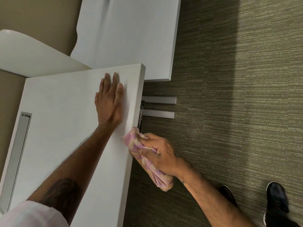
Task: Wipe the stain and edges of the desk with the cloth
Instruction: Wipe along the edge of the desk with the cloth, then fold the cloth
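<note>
Cloth (144,154) in pink and cream checks is bunched in my right hand (161,153), my fingers curled tight around it with the thumb pressing its top fold. I hold it against the right-hand edge of the desk (65,115), at the thin grey side band, about midway along the edge as seen from above. One end of the cloth laps just over the top of the desk, and the loose tail hangs down past my wrist below the edge.

My left hand (109,102) lies flat on the desk top, palm down, fingers extended and close together, pointing toward the far corner. It holds nothing. It rests near the same right edge, just beyond where the cloth sits, not touching it. My left forearm crosses the desk top diagonally from the lower left, with a dark tattoo showing near the elbow and a pale sleeve (31,213) at the bottom corner.

The desk top is pale grey-white with a faint grain. A long narrow slot (19,154) with a grey lining runs along its left side. I cannot make out any stain on the surface.

Beyond the far corner stands a second pale panel (127,35). Two grey metal bars (159,107) stick out from under the desk over a green-brown striped carpet (229,95). My dark shoes (277,195) show at lower right.
</note>
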The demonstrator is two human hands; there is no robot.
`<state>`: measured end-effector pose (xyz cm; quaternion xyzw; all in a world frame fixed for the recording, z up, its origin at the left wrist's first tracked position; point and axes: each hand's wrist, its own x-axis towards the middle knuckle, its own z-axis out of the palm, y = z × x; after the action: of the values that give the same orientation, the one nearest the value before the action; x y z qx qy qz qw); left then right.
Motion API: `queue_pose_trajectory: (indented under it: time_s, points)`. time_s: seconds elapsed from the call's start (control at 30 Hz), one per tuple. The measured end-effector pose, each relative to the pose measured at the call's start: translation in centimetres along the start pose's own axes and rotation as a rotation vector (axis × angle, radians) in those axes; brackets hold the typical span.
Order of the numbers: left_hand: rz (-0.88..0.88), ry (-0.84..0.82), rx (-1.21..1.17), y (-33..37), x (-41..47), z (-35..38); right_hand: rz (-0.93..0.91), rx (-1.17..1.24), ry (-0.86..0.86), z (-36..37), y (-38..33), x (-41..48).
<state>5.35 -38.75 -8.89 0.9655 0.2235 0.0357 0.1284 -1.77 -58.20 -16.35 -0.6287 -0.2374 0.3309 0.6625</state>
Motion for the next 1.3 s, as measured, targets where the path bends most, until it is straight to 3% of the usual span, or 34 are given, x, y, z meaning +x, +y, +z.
queue_pose_trajectory:
  time_s: [0.1,0.2,0.27,0.37,0.5,0.6,0.77,0.93,1.03,1.3]
  points:
    - [0.000,0.000,0.001,0.0,0.0,0.0,-0.059,-0.116,-0.073,0.2,0.8,-0.5]
    - [0.010,0.005,-0.004,0.0,0.0,-0.1,-0.154,-0.417,-0.184,-0.6,2.0,-1.4]
    - [0.014,0.007,-0.003,-0.1,0.0,-0.1,-0.156,-0.616,-0.311,-1.5,3.2,-2.2]
    - [0.019,0.000,-0.002,-0.3,0.1,0.0,-0.136,-0.727,-0.390,-3.1,3.5,-3.3]
    - [0.020,-0.029,-0.017,-0.4,0.0,-0.3,-0.137,-0.859,-0.336,-5.7,0.7,-2.6]
    - [-0.011,-0.159,-0.056,-0.2,0.3,-1.4,-0.094,-0.879,-0.270,-7.2,-1.8,-3.0]
    - [-0.134,-0.349,-0.521,2.3,-2.0,-5.8,-0.101,-0.881,-0.108,-9.3,-7.4,-3.3]
    - [-0.391,-0.141,-0.822,6.6,-11.9,-7.2,-0.132,-0.847,-0.038,-10.1,-11.7,-1.9]
    - [-0.536,-0.102,-1.029,8.4,-16.8,-7.8,-0.178,-0.800,-0.051,-10.1,-14.1,-0.5]
    - [-0.541,-0.114,-1.478,14.6,-19.7,-8.2,-0.201,-0.677,-0.180,-11.0,-19.3,1.0]
